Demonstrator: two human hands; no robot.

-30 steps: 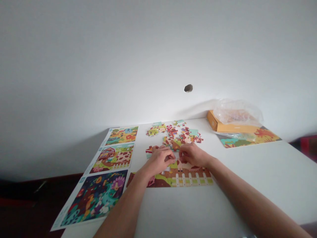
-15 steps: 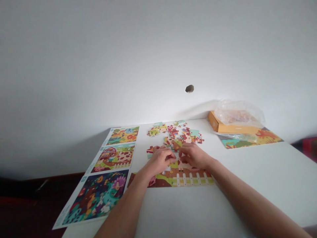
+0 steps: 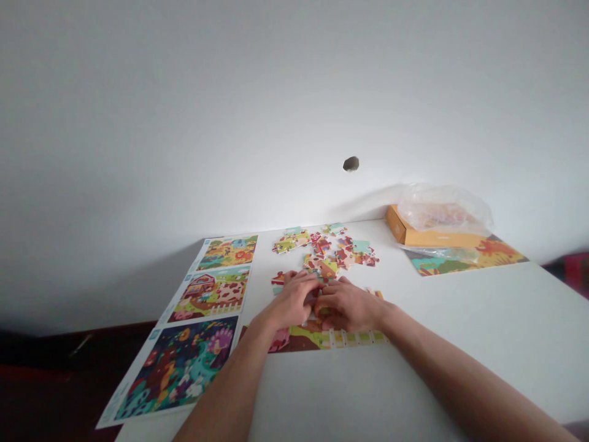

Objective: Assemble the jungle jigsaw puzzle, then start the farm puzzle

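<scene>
A partly joined jigsaw puzzle (image 3: 301, 341) lies on the white table, showing a pig, a brown path and a white fence. Over its upper edge my left hand (image 3: 294, 299) is closed, fingers curled down at a jigsaw puzzle piece (image 3: 326, 312) with yellow-green on it. My right hand (image 3: 350, 305) meets it from the other side, its bent fingers on the same piece and covering most of it. Loose puzzle pieces (image 3: 322, 247) lie in a scattered pile just beyond both hands. A red and pale piece (image 3: 278, 279) lies beside my left knuckles.
Left of the puzzle lies a sheet with three printed pictures (image 3: 211, 294), one of them a farm. At the back right stands an orange box (image 3: 427, 238) with a clear plastic bag (image 3: 446, 205) on top, over a colourful board (image 3: 497, 258). A white wall (image 3: 276, 123) rises behind.
My right hand has moved down and left over the joined puzzle, closer to my left hand. My left hand has shifted slightly toward me. The pile of loose pieces looks unchanged.
</scene>
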